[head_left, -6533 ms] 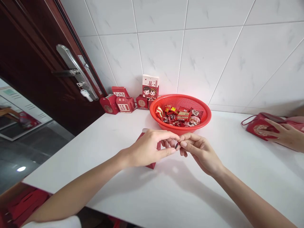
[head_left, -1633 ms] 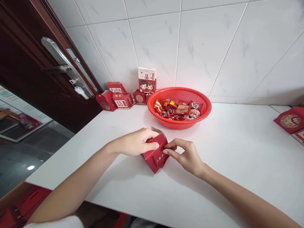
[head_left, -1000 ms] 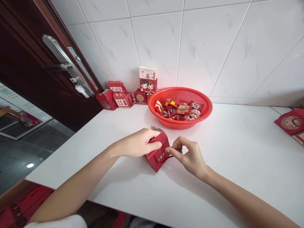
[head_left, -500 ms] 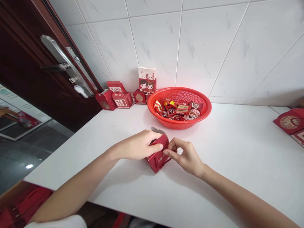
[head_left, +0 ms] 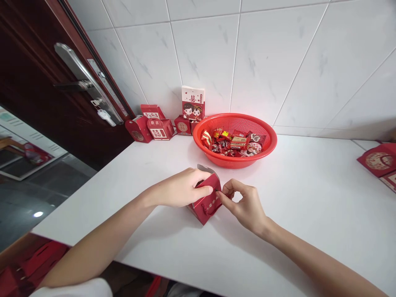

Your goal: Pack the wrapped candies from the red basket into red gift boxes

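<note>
A small red candy box [head_left: 199,213] with pale lettering stands on the white table, its top flap raised and grey inside. My left hand [head_left: 181,189] grips the box's upper edge, thumb on the outer face and fingers reaching over into the opening, where they are hidden. A twisted red cord [head_left: 211,213] hangs against the lettered face. My right hand [head_left: 246,201] pinches part of this cord between thumb and index finger, close against the box's right side; the cord's end is mostly hidden by the fingers.
Behind the box sits a red plastic basket [head_left: 235,162] of wrapped sweets [head_left: 238,142]. Several red boxes [head_left: 161,130] stand by the wall, with a box with cartoon figures [head_left: 193,103] on top. Another red box [head_left: 379,160] lies far right. A door [head_left: 34,74] is at left.
My right thumb and fingers have shifted slightly right along the box face, uncovering more of the lettering. My left hand keeps its grip, and the view has moved a little.
</note>
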Demonstrator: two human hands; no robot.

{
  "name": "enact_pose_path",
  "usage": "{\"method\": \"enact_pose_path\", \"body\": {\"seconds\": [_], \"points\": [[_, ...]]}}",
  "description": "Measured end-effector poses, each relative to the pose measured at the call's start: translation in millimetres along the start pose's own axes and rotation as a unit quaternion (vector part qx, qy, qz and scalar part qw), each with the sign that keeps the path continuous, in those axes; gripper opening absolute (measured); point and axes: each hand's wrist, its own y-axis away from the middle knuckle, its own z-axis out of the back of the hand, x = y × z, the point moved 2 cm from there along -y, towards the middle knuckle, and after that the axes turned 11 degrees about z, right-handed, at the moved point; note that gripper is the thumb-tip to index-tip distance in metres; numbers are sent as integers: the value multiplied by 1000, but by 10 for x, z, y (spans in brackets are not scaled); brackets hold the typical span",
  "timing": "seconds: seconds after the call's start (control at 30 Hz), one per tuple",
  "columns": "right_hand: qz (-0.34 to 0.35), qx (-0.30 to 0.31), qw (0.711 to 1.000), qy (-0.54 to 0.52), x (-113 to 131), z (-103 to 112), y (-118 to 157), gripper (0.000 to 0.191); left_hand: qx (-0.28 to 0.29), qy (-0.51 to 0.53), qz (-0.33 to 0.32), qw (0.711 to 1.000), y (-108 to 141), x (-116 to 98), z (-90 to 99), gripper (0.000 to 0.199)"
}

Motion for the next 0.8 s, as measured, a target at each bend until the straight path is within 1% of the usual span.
{"method": "enact_pose_path", "body": {"seconds": [0.2, 0.37, 0.5, 0.67, 0.73, 0.8], "points": [[-3, -3, 1000, 8, -19, -19, 1, 19, -9, -16, 1, 1000, 6, 2, -9, 33], [2, 10, 1000, -26, -13, -11, -1, 13, -6, -12, -7, 1000, 13, 14, -12, 31], [0, 24, 999, -33, -29, -14, 25, 7, -43, -26, -12, 999, 7, 28, -4, 33], [-7, 10, 1000, -15, -66, -46, 55, 11, -71, -57, -32, 995, -1, 6, -12, 33], [-4, 8, 1000, -20, -67, -61, 59, 11, -67, -43, -31, 996, 0, -11, 2, 32], [2, 2, 1000, -20, -61, -72, 66, 11, -37, 0, -16, 999, -2, -16, 25, 30]]}}
